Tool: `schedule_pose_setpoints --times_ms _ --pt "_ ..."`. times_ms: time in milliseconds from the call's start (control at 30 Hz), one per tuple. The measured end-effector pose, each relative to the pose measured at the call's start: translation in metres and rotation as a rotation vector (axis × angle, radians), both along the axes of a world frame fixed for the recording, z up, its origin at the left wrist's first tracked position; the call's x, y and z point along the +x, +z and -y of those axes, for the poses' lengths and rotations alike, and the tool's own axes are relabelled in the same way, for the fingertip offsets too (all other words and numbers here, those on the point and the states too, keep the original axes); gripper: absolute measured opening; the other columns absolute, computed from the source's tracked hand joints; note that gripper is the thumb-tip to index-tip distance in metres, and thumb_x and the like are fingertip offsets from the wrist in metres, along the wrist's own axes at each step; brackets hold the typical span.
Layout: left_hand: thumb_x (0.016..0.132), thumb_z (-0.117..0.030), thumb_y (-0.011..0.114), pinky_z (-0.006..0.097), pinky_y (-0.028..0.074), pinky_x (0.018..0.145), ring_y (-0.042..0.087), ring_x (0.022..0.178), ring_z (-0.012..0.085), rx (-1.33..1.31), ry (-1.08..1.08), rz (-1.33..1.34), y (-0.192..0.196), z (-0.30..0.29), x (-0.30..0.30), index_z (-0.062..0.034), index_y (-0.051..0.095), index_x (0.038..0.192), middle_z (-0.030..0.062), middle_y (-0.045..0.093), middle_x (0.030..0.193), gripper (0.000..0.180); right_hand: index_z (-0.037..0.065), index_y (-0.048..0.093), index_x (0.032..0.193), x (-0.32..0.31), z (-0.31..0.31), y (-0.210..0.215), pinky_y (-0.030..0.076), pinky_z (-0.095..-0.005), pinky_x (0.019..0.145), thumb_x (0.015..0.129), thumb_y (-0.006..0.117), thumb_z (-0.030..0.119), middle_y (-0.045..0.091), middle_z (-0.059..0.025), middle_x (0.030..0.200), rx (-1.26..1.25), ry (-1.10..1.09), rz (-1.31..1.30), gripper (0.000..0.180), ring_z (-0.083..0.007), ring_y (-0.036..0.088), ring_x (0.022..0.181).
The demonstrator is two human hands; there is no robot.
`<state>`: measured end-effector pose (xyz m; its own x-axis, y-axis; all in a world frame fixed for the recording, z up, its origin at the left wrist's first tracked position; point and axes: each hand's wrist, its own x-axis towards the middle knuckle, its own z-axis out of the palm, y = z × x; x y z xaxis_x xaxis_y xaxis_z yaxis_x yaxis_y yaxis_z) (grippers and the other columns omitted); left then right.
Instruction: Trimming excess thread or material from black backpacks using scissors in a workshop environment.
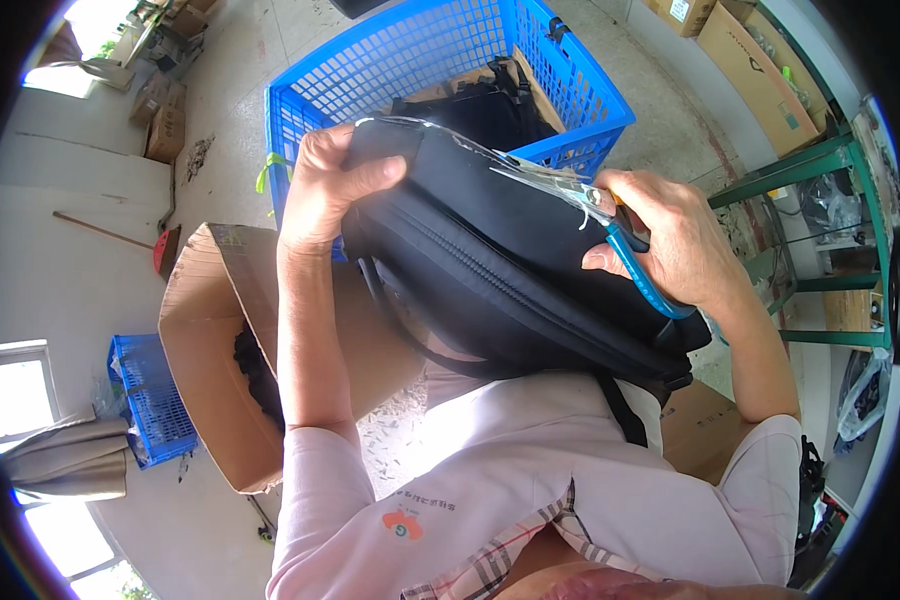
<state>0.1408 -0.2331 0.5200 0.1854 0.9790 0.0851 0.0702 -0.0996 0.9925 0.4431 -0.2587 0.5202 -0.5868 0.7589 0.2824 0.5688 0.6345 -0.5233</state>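
A black backpack [450,235] with a long zipper lies tilted across my lap, filling the middle of the view. My left hand [335,185] grips its upper left corner, the thumb pressed on the black fabric. In my right hand [685,235] is a pair of scissors [638,268] with blue-wrapped handles. Their blades point left along the bag's upper edge, where a pale, frayed strip shows. I cannot tell whether the blades are apart or together. A carry loop [395,320] hangs at the bag's left side.
Just beyond the bag stands a blue plastic crate [370,70] with black bags inside. An open cardboard box [205,310] is at my left, holding something black. A green metal rack [840,285] stands at right, and another blue crate [160,400] sits farther left.
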Motion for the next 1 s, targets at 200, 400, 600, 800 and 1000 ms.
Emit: schedule_pose_setpoints --times_ms 200,400,600,800,1000 --pt "0.06 -0.007 0.074 0.022 0.045 0.063 0.056 0.063 0.0095 0.049 0.042 0.031 0.001 0.002 0.005 -0.0018 0.064 0.078 0.0027 0.062 0.069 0.021 0.006 0.047 0.078 -0.003 0.003 -0.003 0.042 -0.0348 0.05 0.066 0.07 0.035 0.054 -0.0105 0.062 0.006 -0.008 -0.048 0.039 -0.029 0.054 0.053" --pt "0.061 -0.007 0.074 0.022 0.045 0.062 0.055 0.063 0.0088 0.005 0.02 0.031 0.01 0.005 0.017 -0.0024 0.064 0.08 0.0016 0.062 0.069 0.022 0.003 0.052 0.081 0.006 0.01 -0.004 0.039 -0.0261 0.046 0.068 0.072 0.027 0.05 -0.0062 0.057 -0.185 -0.038 -0.154 0.034 -0.0134 0.048 0.046" --pt "0.064 -0.009 0.073 0.02 0.042 0.065 0.054 0.066 0.0066 0.087 -0.03 -0.05 0.028 0.003 0.042 -0.0035 0.063 0.081 -0.0014 0.061 0.071 0.021 0.0 0.053 0.098 0.026 0.01 0.001 0.034 -0.0195 0.051 0.069 0.069 0.04 0.046 0.0023 0.066 -0.553 -0.189 -0.646 0.052 -0.0058 0.042 0.059" --pt "0.063 -0.01 0.074 0.02 0.043 0.062 0.053 0.062 0.0058 0.109 -0.096 -0.158 0.049 0.003 0.075 -0.0035 0.064 0.078 -0.0015 0.061 0.068 0.02 -0.001 0.05 0.101 0.038 0.021 0.027 0.041 -0.0266 0.054 0.057 0.077 0.035 0.05 -0.0051 0.07 -0.008 -0.209 -0.214 0.062 -0.0139 0.045 0.057" --pt "0.063 -0.013 0.074 0.019 0.041 0.057 0.051 0.058 0.0053 0.104 -0.17 -0.236 0.066 0.008 0.093 -0.0025 0.064 0.075 -0.0009 0.06 0.063 0.019 0.004 0.05 0.089 0.035 0.021 0.046 0.044 -0.0329 0.057 0.056 0.074 0.04 0.056 -0.0082 0.08 0.123 -0.161 -0.018 0.054 -0.0217 0.052 0.062"
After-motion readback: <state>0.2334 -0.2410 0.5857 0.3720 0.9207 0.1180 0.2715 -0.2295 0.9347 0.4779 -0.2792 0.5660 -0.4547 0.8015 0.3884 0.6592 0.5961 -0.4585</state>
